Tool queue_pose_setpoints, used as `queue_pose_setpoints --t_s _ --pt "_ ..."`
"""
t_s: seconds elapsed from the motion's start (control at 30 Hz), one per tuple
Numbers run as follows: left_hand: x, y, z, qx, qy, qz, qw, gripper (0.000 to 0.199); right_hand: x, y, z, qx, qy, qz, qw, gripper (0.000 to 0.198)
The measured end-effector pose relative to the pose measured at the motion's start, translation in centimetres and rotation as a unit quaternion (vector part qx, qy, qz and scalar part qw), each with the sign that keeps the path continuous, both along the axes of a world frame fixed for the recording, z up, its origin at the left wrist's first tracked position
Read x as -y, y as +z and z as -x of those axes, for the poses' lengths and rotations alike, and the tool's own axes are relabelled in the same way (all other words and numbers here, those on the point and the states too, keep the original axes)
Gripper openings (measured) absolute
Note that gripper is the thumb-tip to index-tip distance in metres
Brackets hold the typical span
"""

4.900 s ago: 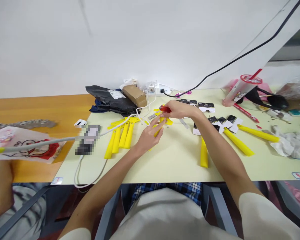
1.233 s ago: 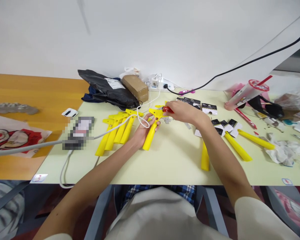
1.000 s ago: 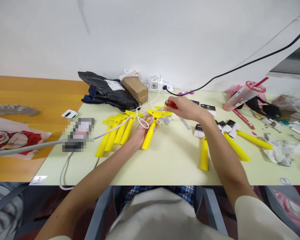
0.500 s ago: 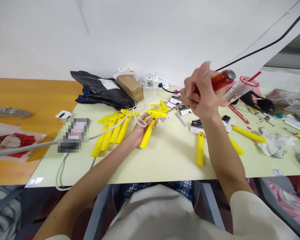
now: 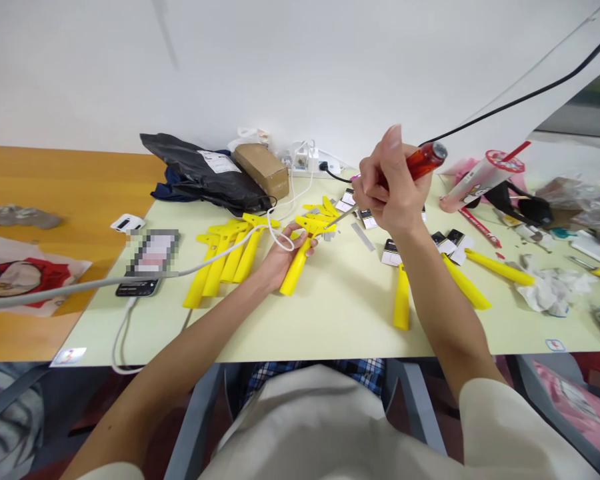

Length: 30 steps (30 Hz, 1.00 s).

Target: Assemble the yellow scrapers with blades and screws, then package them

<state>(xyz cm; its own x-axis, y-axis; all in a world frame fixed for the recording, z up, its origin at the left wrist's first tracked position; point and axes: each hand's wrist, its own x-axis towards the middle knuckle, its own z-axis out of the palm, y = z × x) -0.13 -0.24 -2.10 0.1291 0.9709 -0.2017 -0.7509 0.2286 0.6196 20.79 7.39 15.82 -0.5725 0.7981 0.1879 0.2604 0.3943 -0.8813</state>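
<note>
Two hands work over the pale worktop (image 5: 340, 320). Left of my left hand (image 5: 280, 257) lies a row of yellow scrapers (image 5: 225, 257). That hand is clenched around the handle of one yellow scraper (image 5: 300, 257), resting on the worktop, its long axis running from near me away and slightly right, head pointing away from me. My right hand (image 5: 393, 190), raised above it, grasps a red-handled screwdriver (image 5: 420, 162), slanted, handle up to the right, its metal tip pointing down-left at the scraper's head.
</note>
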Motion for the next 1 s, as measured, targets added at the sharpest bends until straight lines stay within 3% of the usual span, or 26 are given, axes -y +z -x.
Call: queue_pose_setpoints --t_s 0.23,0.4,0.53,0.77,0.83,1.0 --pt "0.0 -0.4 0.0 0.009 -0.007 -0.009 1.0 0.044 0.8 -0.4 0.8 -0.047 -0.016 -0.047 0.998 0.083" --pt "0.0 -0.8 0.0 0.026 -0.003 0.008 1.0 0.041 1.1 -1.0 1.0 -0.043 0.01 -0.025 0.999 0.077" --pt "0.1 -1.1 -0.2 0.043 -0.009 0.019 0.999 0.038 1.0 -2.8 1.9 -0.164 0.027 -0.036 0.985 0.067" --pt "0.1 -1.9 -0.3 0.04 -0.035 0.02 0.998 0.039 0.7 -3.4 2.0 -0.214 0.157 0.009 0.964 0.048" --pt "0.1 -2.2 -0.3 0.032 -0.05 0.017 0.998 0.041 0.4 -3.5 2.1 -0.207 0.133 0.007 0.969 0.055" --pt "0.0 -2.5 -0.2 0.027 -0.044 0.005 0.999 0.042 -0.4 -4.9 3.6 -0.235 -0.031 -0.038 0.971 0.07"
